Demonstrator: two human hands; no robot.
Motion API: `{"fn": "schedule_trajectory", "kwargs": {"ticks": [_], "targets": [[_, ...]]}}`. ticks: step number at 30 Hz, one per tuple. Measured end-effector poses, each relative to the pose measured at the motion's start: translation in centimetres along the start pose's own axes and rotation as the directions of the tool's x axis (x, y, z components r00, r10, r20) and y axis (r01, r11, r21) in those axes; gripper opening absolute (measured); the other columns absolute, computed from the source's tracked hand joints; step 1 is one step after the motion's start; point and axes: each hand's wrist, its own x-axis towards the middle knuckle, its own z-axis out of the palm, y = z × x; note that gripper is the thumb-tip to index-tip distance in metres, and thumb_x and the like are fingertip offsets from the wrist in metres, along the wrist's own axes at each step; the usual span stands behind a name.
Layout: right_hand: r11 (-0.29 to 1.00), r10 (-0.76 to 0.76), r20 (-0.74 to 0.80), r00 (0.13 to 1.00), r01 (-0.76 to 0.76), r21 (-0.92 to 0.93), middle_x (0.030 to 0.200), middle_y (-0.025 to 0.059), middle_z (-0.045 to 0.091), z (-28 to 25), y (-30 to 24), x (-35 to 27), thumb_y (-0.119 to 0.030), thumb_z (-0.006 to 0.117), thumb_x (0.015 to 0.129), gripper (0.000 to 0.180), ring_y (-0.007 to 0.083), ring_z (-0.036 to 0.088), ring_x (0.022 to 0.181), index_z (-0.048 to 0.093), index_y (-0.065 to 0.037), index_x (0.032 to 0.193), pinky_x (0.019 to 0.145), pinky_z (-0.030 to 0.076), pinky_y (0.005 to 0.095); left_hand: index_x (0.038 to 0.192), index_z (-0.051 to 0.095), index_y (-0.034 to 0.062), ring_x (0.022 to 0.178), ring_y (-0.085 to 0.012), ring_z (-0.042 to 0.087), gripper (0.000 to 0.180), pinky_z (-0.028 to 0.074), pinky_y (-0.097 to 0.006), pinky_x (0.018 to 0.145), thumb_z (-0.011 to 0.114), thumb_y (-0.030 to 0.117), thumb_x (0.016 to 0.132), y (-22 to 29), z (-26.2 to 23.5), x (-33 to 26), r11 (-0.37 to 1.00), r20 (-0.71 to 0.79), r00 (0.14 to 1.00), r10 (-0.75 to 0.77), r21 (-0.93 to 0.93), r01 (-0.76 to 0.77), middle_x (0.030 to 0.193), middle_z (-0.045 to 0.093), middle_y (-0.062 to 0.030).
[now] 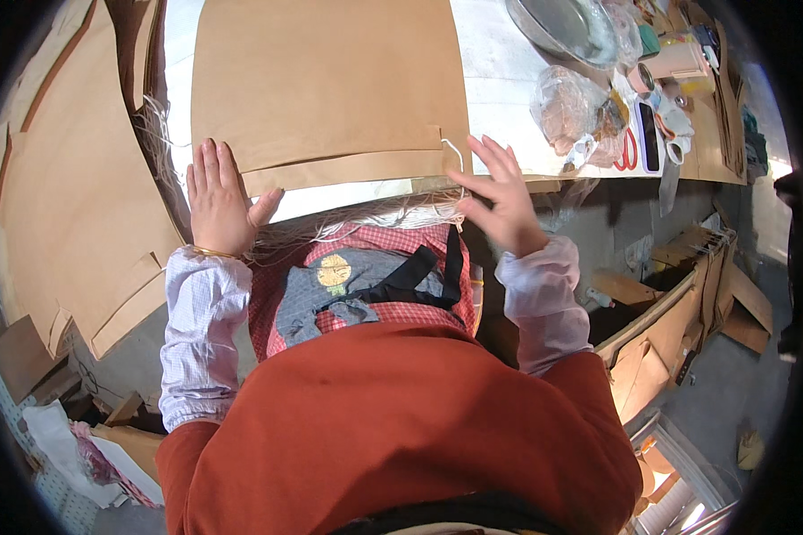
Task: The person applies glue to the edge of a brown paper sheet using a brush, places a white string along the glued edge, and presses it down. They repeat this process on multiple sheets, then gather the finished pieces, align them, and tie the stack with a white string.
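A large brown kraft paper piece, probably a bag, lies flat on the white tabletop before me. A folded strip runs along its near edge. My left hand is open at the near left corner, its fingers pointing away from me and pressed together, thumb apart. At the near right corner a short white cord comes out of the paper and passes under the fingers of my right hand. That hand is open too, its fingers spread. Many white cords lie bunched between the table edge and my lap.
On the left stand stacked brown paper bags. At the right are a metal basin, a clear plastic bag, red-handled scissors, a phone and a tape roll. A cardboard box sits below right.
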Motion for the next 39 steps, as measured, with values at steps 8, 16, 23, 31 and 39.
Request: {"fn": "schedule_trajectory", "kwargs": {"ticks": [8, 16, 23, 31, 39], "targets": [[0.913, 0.186, -0.425, 0.886, -0.316, -0.259, 0.104, 0.0159, 0.056, 4.3, -0.9, 3.2, -0.03, 0.078, 0.073, 0.041, 0.0346, 0.051, 0.099, 0.059, -0.002, 0.096, 0.089, 0.039, 0.0464, 0.142, 0.028, -0.0135, 0.143, -0.0433, 0.019, 0.104, 0.014, -0.051, 0.116, 0.059, 0.063, 0.079, -0.1, 0.1, -0.1, 0.997, 0.008, 1.0, -0.008, -0.072, 0.008, 0.149, 0.025, -0.0334], [0.423, 0.557, 0.053, 0.829, -0.338, 0.841, 0.087, 0.0048, 0.065, 2.8, 0.4, 4.1, -0.006, 0.059, 0.092, 0.029, 0.0056, 0.052, 0.063, 0.053, 0.001, 0.119, 0.05, 0.038, 0.0209, 0.14, 0.032, -0.01, 0.142, -0.0454, 0.018, 0.097, 0.017, -0.051, 0.116, 0.067, 0.057, 0.078, -0.6, -1.9, -0.2, 0.953, 0.098, 0.995, -0.029, -0.297, 0.057, 0.148, 0.027, -0.0316], [0.117, 0.461, 0.39, 0.797, -0.49, 0.864, 0.1, 0.0084, 0.067, -4.1, 0.9, 0.9, -0.005, 0.052, 0.092, 0.027, 0.0165, 0.063, 0.081, 0.057, 0.005, 0.117, 0.073, 0.051, 0.0302, 0.116, 0.055, -0.0089, 0.094, -0.0347, 0.063, 0.046, 0.05, -0.037, 0.083, 0.07, 0.021, 0.085, -0.3, -3.9, -2.2, 0.096, 0.342, 0.835, -0.431, -0.903, 0.419, 0.101, 0.063, -0.0234], [0.908, 0.267, -0.403, 0.875, -0.089, 0.409, 0.086, 0.012, 0.067, 4.7, -1.5, 3.4, -0.009, 0.049, 0.096, 0.024, 0.0161, 0.06, 0.077, 0.06, 0.006, 0.113, 0.072, 0.05, 0.0327, 0.081, 0.062, 0.0057, 0.061, -0.0332, 0.059, 0.011, 0.045, -0.042, 0.054, 0.064, 0.014, 0.088, -2.5, -6.1, -6.6, 0.879, -0.594, 0.794, -0.133, -0.44, -0.182, 0.065, 0.057, -0.013], [0.678, -0.104, -0.017, 0.994, 0.083, 0.731, 0.077, 0.0146, 0.064, 12.7, -17.5, 12.4, -0.014, 0.051, 0.096, 0.03, 0.0185, 0.061, 0.067, 0.056, 0.002, 0.121, 0.063, 0.05, 0.0335, 0.078, 0.057, -0.0005, 0.056, -0.0142, 0.045, 0.028, 0.039, -0.032, 0.053, 0.056, 0.019, 0.097, -17.1, -6.5, -21.1, 0.603, -0.492, 0.355, -0.795, -0.702, 0.378, 0.062, 0.051, -0.0063]]}}
